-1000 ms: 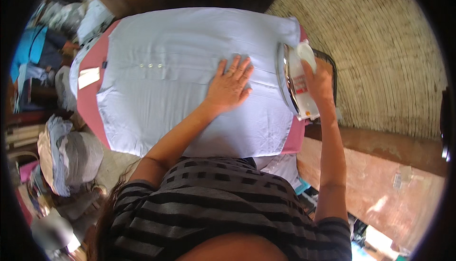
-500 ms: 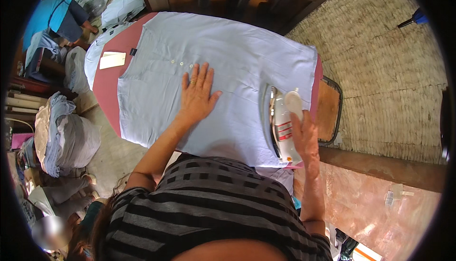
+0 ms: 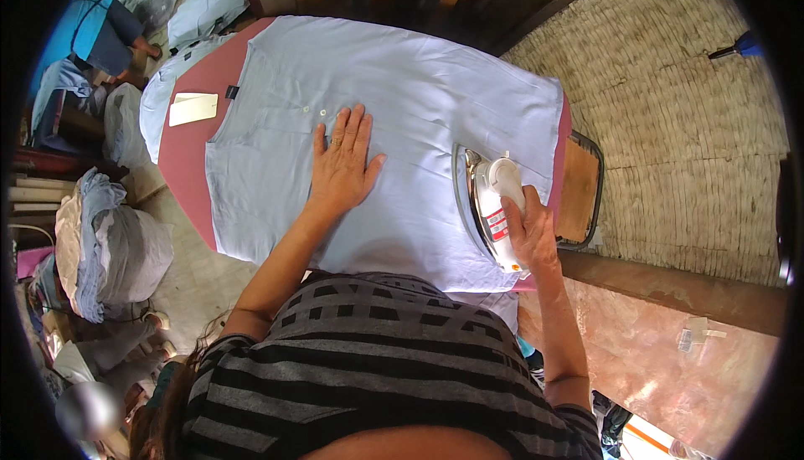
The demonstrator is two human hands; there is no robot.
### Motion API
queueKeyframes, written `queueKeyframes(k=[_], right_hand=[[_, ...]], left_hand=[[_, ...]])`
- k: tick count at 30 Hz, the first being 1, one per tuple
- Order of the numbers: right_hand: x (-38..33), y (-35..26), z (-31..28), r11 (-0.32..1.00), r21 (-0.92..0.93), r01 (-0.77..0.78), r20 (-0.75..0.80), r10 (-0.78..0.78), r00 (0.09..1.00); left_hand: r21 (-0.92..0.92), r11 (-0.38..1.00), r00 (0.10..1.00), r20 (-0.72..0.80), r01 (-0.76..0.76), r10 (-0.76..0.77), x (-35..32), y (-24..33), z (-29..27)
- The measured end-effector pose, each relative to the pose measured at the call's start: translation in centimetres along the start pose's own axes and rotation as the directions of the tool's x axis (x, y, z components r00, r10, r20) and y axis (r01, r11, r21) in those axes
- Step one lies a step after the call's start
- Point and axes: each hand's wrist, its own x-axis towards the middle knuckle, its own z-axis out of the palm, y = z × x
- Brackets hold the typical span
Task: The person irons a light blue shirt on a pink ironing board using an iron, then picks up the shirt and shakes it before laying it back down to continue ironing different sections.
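Observation:
A light blue shirt (image 3: 419,100) lies spread flat over a dark red ironing board (image 3: 180,154). My left hand (image 3: 342,163) rests palm down on the shirt near its button placket, fingers apart. My right hand (image 3: 529,230) grips the handle of a white and silver iron (image 3: 490,200), which sits on the shirt's right part near the board's right end.
A metal iron rest with a wooden plate (image 3: 579,190) hangs off the board's right end. A white card (image 3: 193,108) lies on the board's left part. Piles of folded clothes (image 3: 109,242) sit on the floor at left. A woven wall (image 3: 687,108) rises at right.
The view has shifted. My left hand has moved left on the shirt toward the placket. The iron has moved down and inward over the shirt's right part.

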Motion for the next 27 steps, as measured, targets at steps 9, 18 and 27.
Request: queueKeyframes(k=[9,18,27], right_hand=[[1.4,0.2,-0.7,1.000,-0.017,0.007,0.083,-0.006,0.997],[0.9,0.8,-1.5,0.999,-0.009,-0.041,0.245,0.042,0.969],[0.5,0.0,-1.1,0.995,0.078,0.069,0.344,-0.092,0.935]], left_hand=[[-0.044,0.999,1.000,-0.013,0.009,-0.009,0.0,-0.1,0.0],[-0.173,0.985,0.993,-0.121,-0.024,0.003,-1.4,-1.3,-0.6],[0.198,0.811,0.766,-0.506,0.550,-0.396,-6.5,-12.8,-4.9]])
